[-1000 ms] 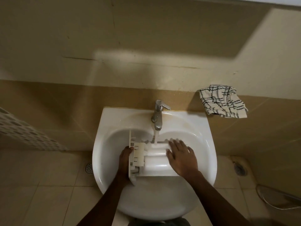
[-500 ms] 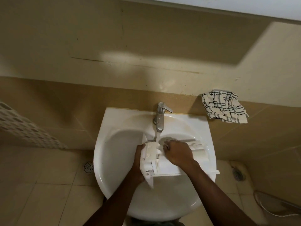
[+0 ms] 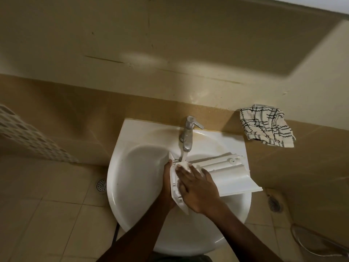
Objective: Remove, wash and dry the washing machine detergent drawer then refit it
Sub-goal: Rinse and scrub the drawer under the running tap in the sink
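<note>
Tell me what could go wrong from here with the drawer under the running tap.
1. The detergent drawer juts past the right rim of the sink, so water from the tap could run along it and drip onto the floor.
2. Only the left hand grips the drawer, at its front panel; the right hand lies flat on top. The wet plastic might slip and knock against the sink.

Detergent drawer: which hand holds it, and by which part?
The left hand grips the detergent drawer by its front panel, at the left end. The right hand only lies flat on top, fingers straight.
</note>
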